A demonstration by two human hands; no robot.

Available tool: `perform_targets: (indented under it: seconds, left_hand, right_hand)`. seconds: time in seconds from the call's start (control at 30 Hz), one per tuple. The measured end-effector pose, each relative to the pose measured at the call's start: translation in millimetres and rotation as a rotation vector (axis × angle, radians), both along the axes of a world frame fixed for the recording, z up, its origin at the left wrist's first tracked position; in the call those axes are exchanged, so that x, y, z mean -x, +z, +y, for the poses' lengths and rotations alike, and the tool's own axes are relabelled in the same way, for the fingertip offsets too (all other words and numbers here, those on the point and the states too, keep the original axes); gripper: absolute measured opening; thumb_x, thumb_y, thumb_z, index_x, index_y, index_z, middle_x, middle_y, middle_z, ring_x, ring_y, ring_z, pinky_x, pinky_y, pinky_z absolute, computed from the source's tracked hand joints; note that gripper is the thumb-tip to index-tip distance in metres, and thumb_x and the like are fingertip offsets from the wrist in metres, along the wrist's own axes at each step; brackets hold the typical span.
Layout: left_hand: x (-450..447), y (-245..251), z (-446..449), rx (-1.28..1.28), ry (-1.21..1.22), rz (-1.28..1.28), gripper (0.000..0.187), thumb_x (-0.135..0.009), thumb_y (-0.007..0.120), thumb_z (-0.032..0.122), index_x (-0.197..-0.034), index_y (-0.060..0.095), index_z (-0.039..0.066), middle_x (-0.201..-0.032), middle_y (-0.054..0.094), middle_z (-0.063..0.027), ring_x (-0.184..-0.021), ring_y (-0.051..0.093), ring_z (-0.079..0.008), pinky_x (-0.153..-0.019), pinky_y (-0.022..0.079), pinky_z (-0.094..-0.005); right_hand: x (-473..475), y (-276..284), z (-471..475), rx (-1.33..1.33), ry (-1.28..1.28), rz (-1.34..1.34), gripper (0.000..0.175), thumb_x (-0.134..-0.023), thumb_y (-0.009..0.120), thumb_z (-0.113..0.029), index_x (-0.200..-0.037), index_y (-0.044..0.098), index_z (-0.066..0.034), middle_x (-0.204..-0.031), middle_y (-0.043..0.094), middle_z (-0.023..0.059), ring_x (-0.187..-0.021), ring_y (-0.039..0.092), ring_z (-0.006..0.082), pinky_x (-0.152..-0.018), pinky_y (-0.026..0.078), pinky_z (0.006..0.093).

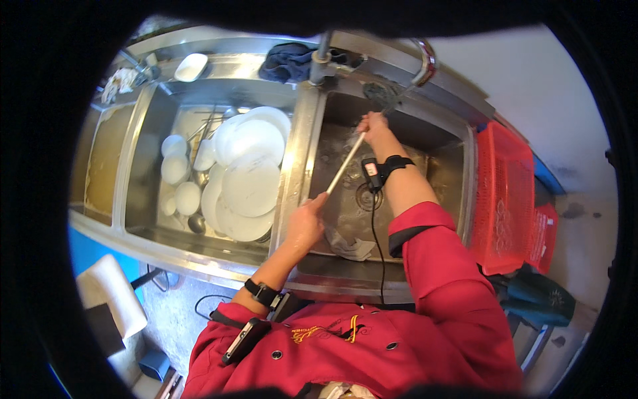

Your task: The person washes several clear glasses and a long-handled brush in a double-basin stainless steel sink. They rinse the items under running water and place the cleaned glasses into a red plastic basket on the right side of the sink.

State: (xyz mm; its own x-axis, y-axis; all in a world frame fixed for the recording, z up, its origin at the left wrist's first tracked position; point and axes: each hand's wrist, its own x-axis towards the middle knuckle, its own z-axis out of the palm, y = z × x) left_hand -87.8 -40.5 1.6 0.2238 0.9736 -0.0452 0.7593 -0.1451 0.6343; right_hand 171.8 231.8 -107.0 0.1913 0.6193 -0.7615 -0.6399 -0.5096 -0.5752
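Note:
My left hand (306,222) grips the lower end of a pale slender stick (345,163), which slants over the right basin of a stainless steel sink (418,134). Farther up, my right hand (372,124) is closed around the stick's upper part. Just beyond it, a dark green mesh scouring pad (381,95) lies at the basin's back edge; whether it touches the hand is unclear. Below my hands are a round drain (369,196) and a wet whitish cloth (354,248) near the basin's front wall.
White plates (251,184), small bowls (175,168) and a ladle (197,224) fill much of the middle basin. A dark blue cloth (286,62) and white dish (191,67) rest on the back ledge. Red plastic baskets (503,199) stand at the right, beside the sink.

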Motion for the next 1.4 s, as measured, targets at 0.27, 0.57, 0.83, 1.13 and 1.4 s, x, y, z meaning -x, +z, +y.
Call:
perform_targets:
  seconds: [0.27,0.57,0.83,1.13,1.4]
  left_hand:
    - [12.8,28.0,-5.7,-0.376,-0.065,0.335,0.045,-0.077,0.057,0.007,-0.122,0.061,0.009,-0.084,0.052,-0.0071,-0.080,0.054,-0.0244,-0.065,0.045,-0.0347]
    - [14.9,26.0,-23.7,-0.177,0.043,0.117,0.046,-0.073,0.056,0.001,-0.118,0.064,0.010,-0.084,0.053,-0.0069,-0.076,0.055,-0.0283,-0.065,0.047,-0.0392]
    - [13.8,31.6,-14.3,-0.533,-0.087,0.483,0.042,-0.078,0.056,0.009,-0.118,0.060,0.002,-0.082,0.052,-0.0077,-0.074,0.053,-0.0235,-0.062,0.043,-0.0345]
    - [0.2,33.4,-25.8,-0.342,-0.069,0.316,0.043,-0.076,0.056,0.004,-0.119,0.058,0.001,-0.089,0.052,-0.0108,-0.079,0.054,-0.0288,-0.068,0.045,-0.0389]
    - [7.3,37.1,-11.6,-0.042,0.118,0.131,0.038,-0.081,0.052,0.000,-0.116,0.063,0.007,-0.088,0.059,-0.0151,-0.074,0.062,-0.0371,-0.063,0.050,-0.0450]
  right_hand:
    - [18.5,-13.9,-13.0,0.072,-0.112,0.133,0.023,-0.098,0.045,-0.020,-0.081,0.048,-0.0049,-0.062,0.045,0.0070,-0.047,0.041,0.0199,-0.045,0.039,0.0342]
    - [59.4,22.9,-24.9,0.076,-0.091,0.028,0.026,-0.097,0.043,-0.014,-0.072,0.045,-0.0070,-0.059,0.040,0.0037,-0.048,0.038,0.0186,-0.042,0.033,0.0344]
    - [46.5,6.1,-15.9,0.167,-0.028,0.065,0.025,-0.096,0.038,-0.012,-0.073,0.045,-0.0070,-0.060,0.042,0.0054,-0.052,0.044,0.0198,-0.042,0.037,0.0365]
    - [44.9,13.5,-17.5,0.070,-0.046,-0.003,0.021,-0.097,0.039,-0.012,-0.080,0.047,-0.0053,-0.064,0.042,0.0063,-0.051,0.043,0.0195,-0.041,0.035,0.0348]
    - [52.5,6.8,-17.7,0.001,-0.069,0.339,0.023,-0.100,0.045,-0.021,-0.083,0.048,-0.0051,-0.070,0.047,0.0051,-0.052,0.044,0.0153,-0.046,0.041,0.0302]
